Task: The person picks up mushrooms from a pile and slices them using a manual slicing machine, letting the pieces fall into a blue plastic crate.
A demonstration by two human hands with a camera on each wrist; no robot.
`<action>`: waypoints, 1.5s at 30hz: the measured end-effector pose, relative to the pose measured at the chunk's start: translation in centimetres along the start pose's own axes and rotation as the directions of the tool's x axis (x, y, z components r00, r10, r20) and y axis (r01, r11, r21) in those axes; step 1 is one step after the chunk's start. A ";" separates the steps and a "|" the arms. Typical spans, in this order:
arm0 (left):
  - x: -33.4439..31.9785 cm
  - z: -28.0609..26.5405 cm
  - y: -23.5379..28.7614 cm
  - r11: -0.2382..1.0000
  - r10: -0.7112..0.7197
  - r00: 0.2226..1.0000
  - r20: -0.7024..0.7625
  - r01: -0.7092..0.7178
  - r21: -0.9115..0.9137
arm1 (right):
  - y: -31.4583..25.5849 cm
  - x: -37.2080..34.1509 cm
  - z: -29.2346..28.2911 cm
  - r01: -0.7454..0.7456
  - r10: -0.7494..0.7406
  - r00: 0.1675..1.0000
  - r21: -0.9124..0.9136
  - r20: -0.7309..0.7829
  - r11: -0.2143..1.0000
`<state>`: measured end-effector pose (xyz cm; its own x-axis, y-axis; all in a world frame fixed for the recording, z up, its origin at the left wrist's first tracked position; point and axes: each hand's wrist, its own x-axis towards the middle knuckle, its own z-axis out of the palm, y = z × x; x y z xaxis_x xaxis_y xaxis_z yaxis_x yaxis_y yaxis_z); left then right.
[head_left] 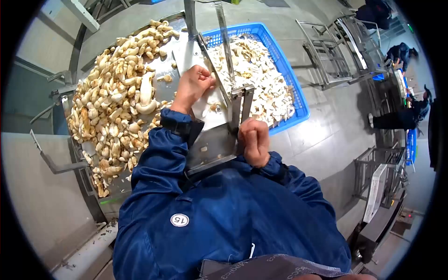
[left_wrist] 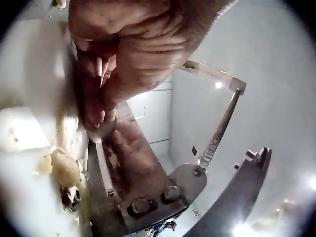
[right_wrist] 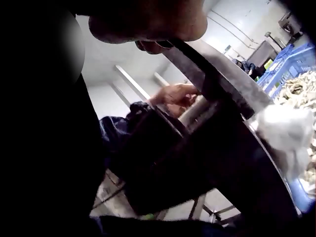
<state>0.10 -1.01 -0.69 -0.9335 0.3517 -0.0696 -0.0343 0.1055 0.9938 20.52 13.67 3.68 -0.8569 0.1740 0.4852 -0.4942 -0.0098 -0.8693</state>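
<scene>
A metal blade device [head_left: 219, 70] with a coil spring stands on a white board [head_left: 198, 58]. The left hand [head_left: 195, 86] is beside the blade, its thumb and fingers pinching a small pale mushroom piece; in the left wrist view the same hand [left_wrist: 128, 54] holds a pale piece [left_wrist: 103, 131] at the blade. The right hand [head_left: 254, 140] is curled round the device's handle at its near end, and in the right wrist view that hand [right_wrist: 153, 19] covers the handle's end. Small scraps, one of them brownish [left_wrist: 64, 168], lie on the board.
Whole mushrooms [head_left: 116, 93] are heaped on the metal table left of the board. A blue basket [head_left: 298, 100] of sliced mushrooms [head_left: 252, 70] is right of the blade. Metal racks [head_left: 326, 56] and other people [head_left: 401, 116] are farther right.
</scene>
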 end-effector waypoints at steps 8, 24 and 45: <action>-1.9 1.0 4.6 0.989 -0.125 0.992 0.026 0.123 0.085 | 1.7 -1.1 -1.1 0.070 -0.061 0.995 -0.130 0.075 0.989; -4.6 -1.5 5.6 0.901 -0.210 0.975 -0.078 0.162 -0.402 | 0.6 0.0 -1.9 0.096 -0.074 0.988 -0.169 0.133 0.981; -0.6 1.6 -2.1 0.987 0.094 0.992 -0.084 -0.104 -0.125 | -7.6 8.9 1.4 -0.249 0.228 0.965 0.171 0.132 0.953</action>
<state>1.25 0.03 -2.86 -0.9593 0.2808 0.0314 0.0185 -0.0483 0.9987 16.49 13.88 14.76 -0.9588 0.0360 0.2819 -0.2827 -0.2209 -0.9334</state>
